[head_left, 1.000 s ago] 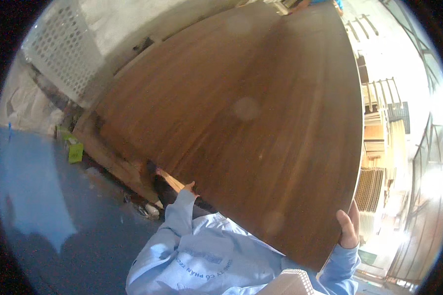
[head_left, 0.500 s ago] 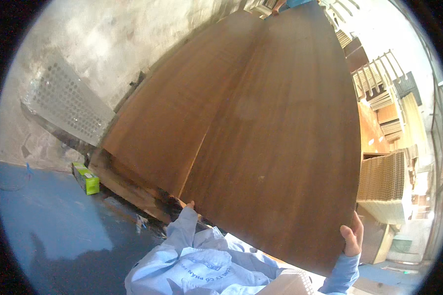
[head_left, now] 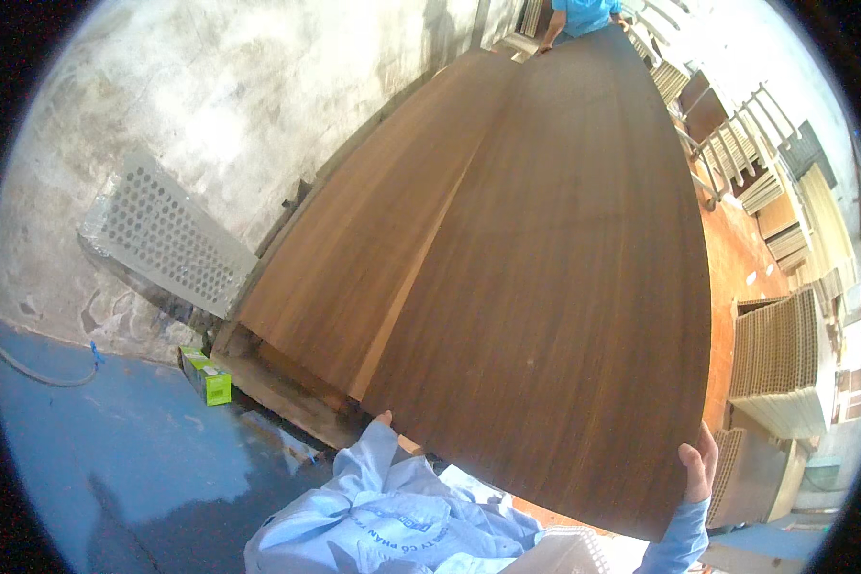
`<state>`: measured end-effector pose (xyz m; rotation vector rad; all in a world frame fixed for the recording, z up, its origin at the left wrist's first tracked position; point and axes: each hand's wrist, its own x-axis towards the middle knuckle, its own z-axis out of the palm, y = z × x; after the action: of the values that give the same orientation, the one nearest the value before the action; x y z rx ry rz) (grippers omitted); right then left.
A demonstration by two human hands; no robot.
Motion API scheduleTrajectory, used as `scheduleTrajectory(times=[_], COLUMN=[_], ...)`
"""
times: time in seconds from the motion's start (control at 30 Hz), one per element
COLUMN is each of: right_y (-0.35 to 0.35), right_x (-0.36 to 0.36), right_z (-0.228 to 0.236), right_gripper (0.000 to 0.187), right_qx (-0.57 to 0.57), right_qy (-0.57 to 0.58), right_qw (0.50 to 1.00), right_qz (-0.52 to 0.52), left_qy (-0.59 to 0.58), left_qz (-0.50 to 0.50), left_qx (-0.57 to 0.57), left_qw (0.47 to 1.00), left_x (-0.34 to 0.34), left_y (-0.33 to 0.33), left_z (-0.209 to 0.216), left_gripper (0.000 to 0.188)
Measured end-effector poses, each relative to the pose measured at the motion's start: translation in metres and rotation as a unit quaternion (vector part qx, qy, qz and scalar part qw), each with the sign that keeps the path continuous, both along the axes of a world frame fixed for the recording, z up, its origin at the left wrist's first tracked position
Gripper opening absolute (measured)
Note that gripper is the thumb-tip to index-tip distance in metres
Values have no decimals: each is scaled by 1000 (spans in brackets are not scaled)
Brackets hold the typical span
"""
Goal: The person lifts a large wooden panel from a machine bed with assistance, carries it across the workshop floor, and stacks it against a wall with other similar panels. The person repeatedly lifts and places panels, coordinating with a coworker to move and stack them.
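Observation:
A long dark brown wooden panel (head_left: 564, 287) stretches away from me, with both my hands on its near end. My left hand (head_left: 384, 418) grips its near-left corner; a thumb shows on top, and the other fingers are hidden. My right hand (head_left: 698, 465) is closed around the near-right edge, thumb on top. Left of this panel lies a second brown panel (head_left: 349, 268), a pale strip showing between the two. At the far end, a person in a blue shirt (head_left: 586, 14) has a hand on the panel's edge.
A stained wall (head_left: 258, 105) runs along the left, with a grey perforated sheet (head_left: 167, 234) leaning there. A green box (head_left: 207, 376) and a hose (head_left: 53, 381) lie on the blue floor (head_left: 163, 459). Stacked ridged boards (head_left: 780, 354) and slatted racks (head_left: 737, 143) stand right.
The pale strip between the panels has widened as the held panel shifted right from the other one. The view has tilted, showing more of the person at the far end. Both my hands keep their hold.

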<state>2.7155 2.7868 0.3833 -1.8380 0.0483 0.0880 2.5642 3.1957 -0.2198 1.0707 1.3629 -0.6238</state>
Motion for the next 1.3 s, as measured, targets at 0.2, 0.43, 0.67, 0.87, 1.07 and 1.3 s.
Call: scheduleTrajectory(times=[0.2, 0.43, 0.67, 0.87, 1.07, 1.3], right_y=[-25, -56, -136, -111, 1, 113], right_x=[-1, -3, -4, -8, -9, -18], right_z=[-14, -16, -112, -315, -456, -559], right_gripper=[69, 66, 57, 39, 51, 55], right_qx=[-19, 70, 0, -48, -85, 50], right_qy=[-7, 9, 50, 177, 272, 399], right_qw=[1000, 997, 996, 976, 955, 903], right_qz=[-9, -24, -76, -121, -81, -151], left_qy=[35, 54, -155, -142, -82, -29], left_qz=[-179, -346, 248, 351, 377, 397], left_qx=[88, 195, 35, 102, 82, 88], left_qw=[979, 916, 956, 920, 919, 913], left_x=[-4, -10, 0, 18, 31, 15], left_y=[3, 25, 74, 183, 292, 387], left_z=[-23, -28, 111, 146, 114, 52], left_gripper=[37, 37, 42, 30, 39, 51])
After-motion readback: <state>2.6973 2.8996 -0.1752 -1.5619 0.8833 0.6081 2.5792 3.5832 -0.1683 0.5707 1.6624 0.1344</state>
